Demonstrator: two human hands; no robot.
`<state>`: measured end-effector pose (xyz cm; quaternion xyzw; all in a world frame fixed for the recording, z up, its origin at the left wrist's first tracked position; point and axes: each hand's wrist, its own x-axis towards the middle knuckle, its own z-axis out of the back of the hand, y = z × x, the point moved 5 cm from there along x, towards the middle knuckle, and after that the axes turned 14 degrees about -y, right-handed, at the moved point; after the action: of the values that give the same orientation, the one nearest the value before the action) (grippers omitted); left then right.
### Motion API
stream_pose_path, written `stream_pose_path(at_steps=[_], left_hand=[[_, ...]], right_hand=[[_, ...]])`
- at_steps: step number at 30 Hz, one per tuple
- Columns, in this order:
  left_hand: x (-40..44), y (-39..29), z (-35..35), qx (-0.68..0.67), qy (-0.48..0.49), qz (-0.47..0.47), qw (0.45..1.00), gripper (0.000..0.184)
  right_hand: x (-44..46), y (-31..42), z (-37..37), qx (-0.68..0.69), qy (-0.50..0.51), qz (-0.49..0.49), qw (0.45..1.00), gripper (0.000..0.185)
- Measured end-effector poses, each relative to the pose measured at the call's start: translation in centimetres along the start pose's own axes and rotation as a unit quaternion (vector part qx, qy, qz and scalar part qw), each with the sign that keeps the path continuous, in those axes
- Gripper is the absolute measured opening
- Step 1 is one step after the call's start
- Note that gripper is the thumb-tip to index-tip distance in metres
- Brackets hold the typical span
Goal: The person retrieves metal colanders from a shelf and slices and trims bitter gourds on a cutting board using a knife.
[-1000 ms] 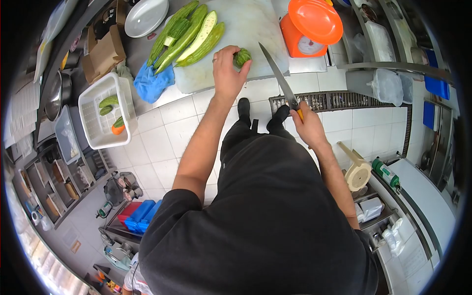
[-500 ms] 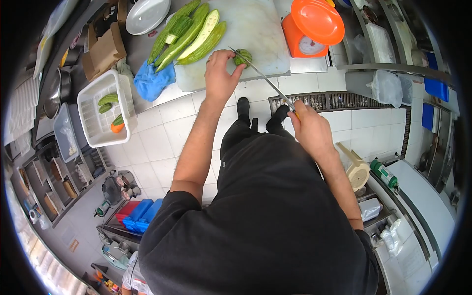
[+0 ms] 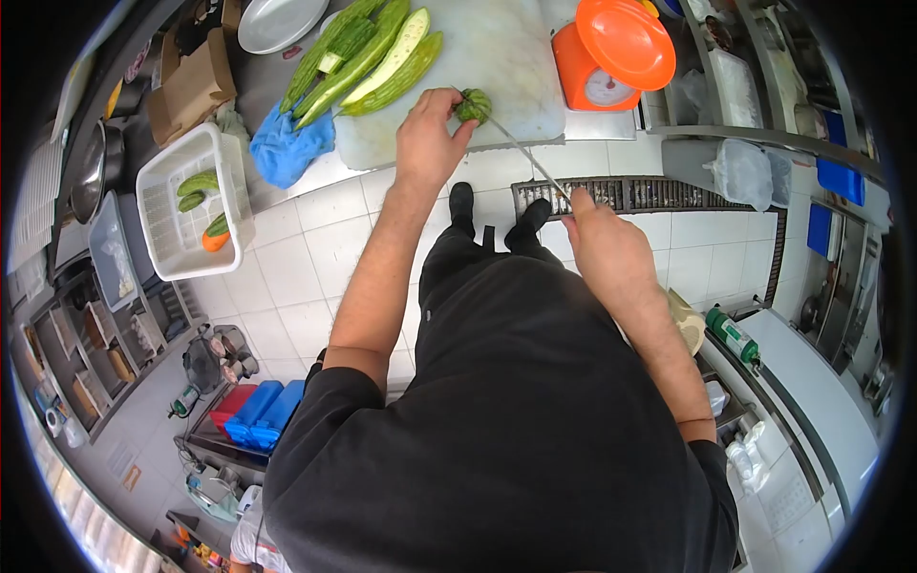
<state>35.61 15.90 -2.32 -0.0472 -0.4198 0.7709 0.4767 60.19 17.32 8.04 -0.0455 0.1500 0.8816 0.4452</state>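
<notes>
My left hand (image 3: 430,138) pinches a short ridged green piece of bitter melon (image 3: 474,106) near the front of the white cutting board (image 3: 516,67), thumb on the near side. Closed round a knife handle, my right hand (image 3: 613,246) is off the board's front edge, lower right. The long thin knife (image 3: 528,153) slants up and left, its tip end at the piece's right side; I cannot tell whether it touches. Several long bitter melons (image 3: 355,67) lie at the board's left, and one half (image 3: 390,59) shows its pale cut face.
An orange scale (image 3: 585,72) stands right of the board. Left of it lie a blue cloth (image 3: 287,151) and a white oval plate (image 3: 280,23). A white basket (image 3: 151,215) holds several vegetables. A floor drain grate (image 3: 659,195) runs below the counter.
The knife tip has shifted from across the top of the piece to its right side. My right hand keeps its grip; my left hand still holds the piece. The whole view has shifted slightly.
</notes>
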Motion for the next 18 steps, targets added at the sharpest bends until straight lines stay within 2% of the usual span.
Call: stream_pose_path(at_steps=[3, 6, 9, 12, 15, 18], left_hand=[[0.0, 0.7, -0.5, -0.015, 0.019, 0.030, 0.999, 0.045], [-0.5, 1.7, -1.6, -0.063, -0.022, 0.059, 0.996, 0.054], [-1.2, 3.8, -3.9, -0.049, -0.030, -0.005, 0.998, 0.063], [-0.7, 3.0, -3.6, -0.028, -0.022, -0.007, 0.999, 0.061], [-0.1, 0.7, -2.1, 0.128, -0.009, -0.087, 0.988, 0.058], [0.3, 0.4, -2.5, 0.197, 0.031, -0.080, 0.977, 0.057]], right_hand=[[-0.1, 0.0, -0.1, 0.020, -0.021, 0.002, 1.000, 0.022], [-0.6, -0.4, -0.6, 0.040, -0.032, -0.004, 0.999, 0.023], [-0.8, -1.0, -1.1, 0.050, -0.036, -0.029, 0.998, 0.024], [-0.9, -2.7, -1.5, 0.052, -0.042, -0.059, 0.996, 0.024], [-1.3, -4.6, -1.9, 0.060, -0.062, -0.070, 0.994, 0.024], [-1.5, -5.2, -2.7, 0.075, -0.068, -0.070, 0.992, 0.024]])
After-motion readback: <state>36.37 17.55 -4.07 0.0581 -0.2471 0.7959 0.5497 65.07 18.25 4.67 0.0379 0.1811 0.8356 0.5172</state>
